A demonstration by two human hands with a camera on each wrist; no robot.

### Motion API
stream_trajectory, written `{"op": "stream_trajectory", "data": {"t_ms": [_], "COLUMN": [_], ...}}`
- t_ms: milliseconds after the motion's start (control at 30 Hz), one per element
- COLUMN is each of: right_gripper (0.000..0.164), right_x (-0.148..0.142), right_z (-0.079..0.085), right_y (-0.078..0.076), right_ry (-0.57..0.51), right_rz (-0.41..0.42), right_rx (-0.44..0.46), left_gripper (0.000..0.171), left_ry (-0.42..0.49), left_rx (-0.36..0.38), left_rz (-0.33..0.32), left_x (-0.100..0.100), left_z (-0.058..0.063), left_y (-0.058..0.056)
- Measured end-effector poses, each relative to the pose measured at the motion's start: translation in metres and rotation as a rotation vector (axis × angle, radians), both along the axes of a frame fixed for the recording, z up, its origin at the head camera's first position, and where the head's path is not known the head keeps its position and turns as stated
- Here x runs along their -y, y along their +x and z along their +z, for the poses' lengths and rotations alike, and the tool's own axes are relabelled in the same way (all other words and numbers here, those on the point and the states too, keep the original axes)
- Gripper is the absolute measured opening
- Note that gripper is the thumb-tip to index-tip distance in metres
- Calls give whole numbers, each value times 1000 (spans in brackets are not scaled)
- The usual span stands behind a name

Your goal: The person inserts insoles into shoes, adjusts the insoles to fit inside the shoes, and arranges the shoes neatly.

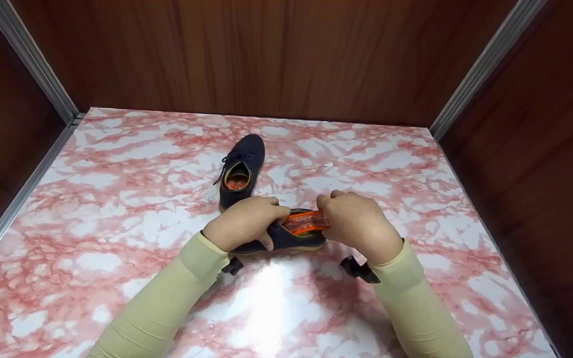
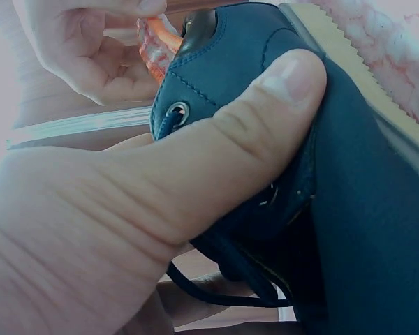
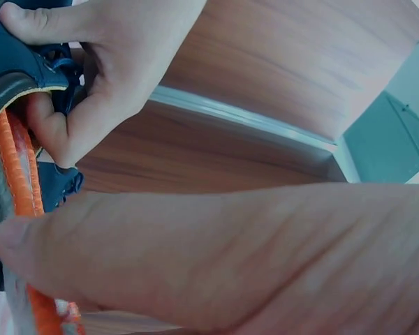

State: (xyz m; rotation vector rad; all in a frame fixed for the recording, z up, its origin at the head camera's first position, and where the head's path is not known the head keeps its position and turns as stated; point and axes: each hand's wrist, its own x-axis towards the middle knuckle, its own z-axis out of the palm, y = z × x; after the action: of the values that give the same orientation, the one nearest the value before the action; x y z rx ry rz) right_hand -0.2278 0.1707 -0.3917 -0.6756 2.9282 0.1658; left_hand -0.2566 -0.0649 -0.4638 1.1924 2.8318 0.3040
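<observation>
A dark navy lace-up shoe (image 1: 294, 241) with a tan sole lies sideways on the surface, its toe to the left. My left hand (image 1: 246, 222) grips its front part, the thumb (image 2: 279, 91) along the side beside the laces. In the right wrist view, a left finger (image 3: 45, 122) reaches into the shoe's opening. My right hand (image 1: 358, 221) pinches the end of an orange-edged insole (image 1: 302, 222) at the heel. Part of this insole is inside the shoe; its far end is hidden.
Just behind stands a matching shoe (image 1: 255, 149), toe pointing away, with a reddish-orange lining (image 1: 237, 183) visible inside. The red-and-white marbled surface (image 1: 117, 209) is bounded by brown wood-look panels (image 1: 266, 59) at the back and sides, with metal strips (image 1: 485, 69) at the corners.
</observation>
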Motion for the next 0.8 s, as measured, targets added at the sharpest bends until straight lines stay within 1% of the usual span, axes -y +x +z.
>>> {"op": "stream_trajectory", "data": {"t_ms": [100,167,333,400,800], "right_gripper": [43,39,23,19,17], "right_x": [0,-1,-2,-2,-1], "right_z": [1,1,0,-1,-5], "right_y": [0,1,2,2,1], "right_ry": [18,18,-28,-50,-76], "right_rz": [-20,-14,38,57,95], "right_rx": [-10,-26,-58,-63,-72], "left_gripper": [56,56,55,55,54], "left_ry": [-6,-8,3,10,5], "left_rx": [1,3,11,16,25], "left_rz": [2,3,2,2,4], "left_x": [-1,-1,1,1,1], "left_z": [0,1,1,1,1], "left_y": [0,0,1,1,1]}}
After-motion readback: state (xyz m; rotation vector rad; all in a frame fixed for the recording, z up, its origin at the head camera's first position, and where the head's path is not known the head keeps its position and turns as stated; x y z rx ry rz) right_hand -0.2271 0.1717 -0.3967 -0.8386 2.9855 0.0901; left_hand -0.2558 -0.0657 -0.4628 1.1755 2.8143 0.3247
